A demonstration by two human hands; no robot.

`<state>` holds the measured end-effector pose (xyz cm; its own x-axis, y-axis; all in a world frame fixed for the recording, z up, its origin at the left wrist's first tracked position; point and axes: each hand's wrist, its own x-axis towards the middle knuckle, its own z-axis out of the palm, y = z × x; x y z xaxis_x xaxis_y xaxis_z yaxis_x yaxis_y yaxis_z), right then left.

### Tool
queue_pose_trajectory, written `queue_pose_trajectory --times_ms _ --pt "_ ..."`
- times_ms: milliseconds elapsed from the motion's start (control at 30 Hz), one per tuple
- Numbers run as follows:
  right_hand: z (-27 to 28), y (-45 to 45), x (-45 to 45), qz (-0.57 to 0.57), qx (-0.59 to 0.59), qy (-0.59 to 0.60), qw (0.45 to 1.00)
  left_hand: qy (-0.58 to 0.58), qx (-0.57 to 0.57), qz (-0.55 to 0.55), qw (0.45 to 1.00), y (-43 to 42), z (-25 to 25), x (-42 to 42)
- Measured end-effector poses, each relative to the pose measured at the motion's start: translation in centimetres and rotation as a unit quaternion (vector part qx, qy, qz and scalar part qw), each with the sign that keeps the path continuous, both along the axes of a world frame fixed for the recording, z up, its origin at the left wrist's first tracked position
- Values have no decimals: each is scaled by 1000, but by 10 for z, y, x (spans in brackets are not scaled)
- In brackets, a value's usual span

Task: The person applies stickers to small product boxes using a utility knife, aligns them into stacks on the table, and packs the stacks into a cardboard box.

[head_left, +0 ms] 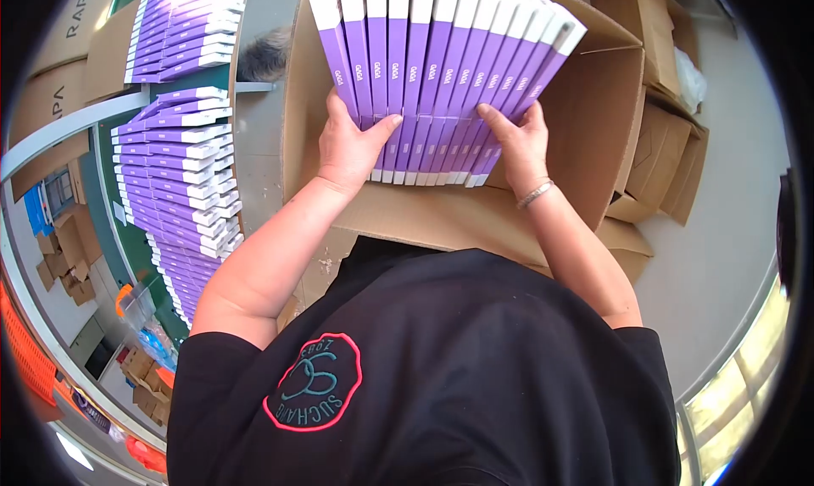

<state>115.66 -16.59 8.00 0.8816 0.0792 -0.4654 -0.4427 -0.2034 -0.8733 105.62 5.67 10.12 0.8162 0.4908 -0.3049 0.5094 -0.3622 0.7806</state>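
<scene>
A fanned row of several slim purple-and-white boxes [432, 71] is held over a large open cardboard carton [593, 105]. My left hand [352, 143] grips the row's left side, with its thumb across the front. On the right side, my right hand [519, 143] presses its thumb on the boxes, its other fingers mostly hidden behind them. A bracelet circles the right wrist. The boxes' white ends spread apart at the top and sit closer together at the bottom.
Long stacks of similar purple-and-white boxes [174, 172] lie on a green-topped table [110, 177] at the left. Empty brown cartons [657, 151] stand at the right. A curved pale metal bar [72, 130] crosses the left side.
</scene>
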Motion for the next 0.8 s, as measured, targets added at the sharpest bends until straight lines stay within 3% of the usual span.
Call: queue_pose_trajectory --times_ms 300,800 --pt "-38 11 20 19 -52 114 992 169 -3 -3 986 5 -32 27" --pt "-134 22 31 31 2 235 972 282 -1 11 959 24 -120 62"
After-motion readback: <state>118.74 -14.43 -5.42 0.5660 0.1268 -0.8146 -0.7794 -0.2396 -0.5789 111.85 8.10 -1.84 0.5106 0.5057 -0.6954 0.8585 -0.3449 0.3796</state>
